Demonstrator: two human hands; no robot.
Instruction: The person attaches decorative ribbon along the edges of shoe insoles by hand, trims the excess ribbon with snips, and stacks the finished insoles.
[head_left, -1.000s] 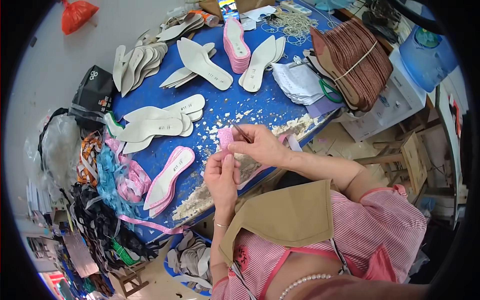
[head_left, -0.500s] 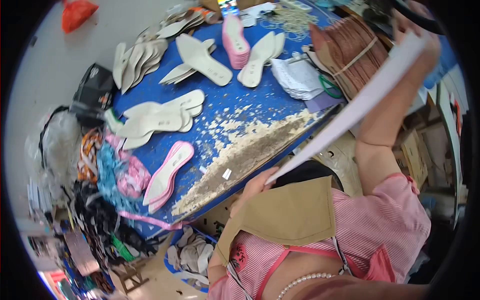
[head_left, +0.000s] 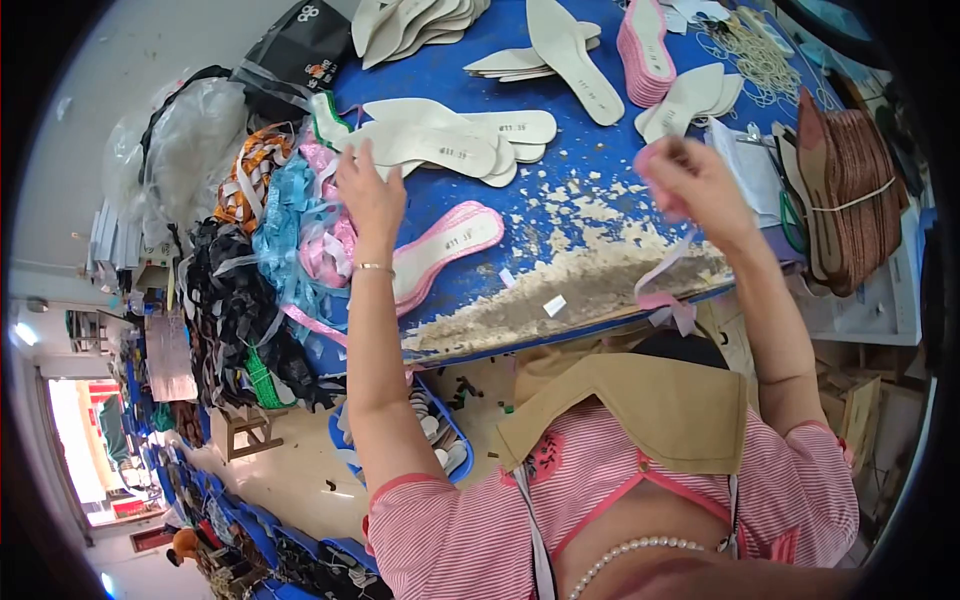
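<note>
My left hand (head_left: 370,198) reaches over the table's left part with its fingers apart, beside the white insoles (head_left: 450,150) and the pink ribbon bundle (head_left: 328,250). Nothing shows in its grasp. On the right, my right hand (head_left: 700,185) is closed on a pink strip (head_left: 665,280), whose pale tail hangs down to the table's front edge. Motion blurs the fingers and the part of the strip in them. Pink-edged insoles (head_left: 450,248) lie between my hands, nearer the left one.
The blue table (head_left: 560,170) has a worn front edge. Brown strapped pieces (head_left: 850,190), a pink-edged stack (head_left: 646,50) and papers (head_left: 750,170) lie at the right and back. Black ribbons (head_left: 225,310) hang at the left. Below is a blue basket (head_left: 462,455).
The view has shifted left. My hands, earlier together and then stretching a long pale strip, are now wide apart. My left hand has let go and moved to the left; my right came back over the table.
</note>
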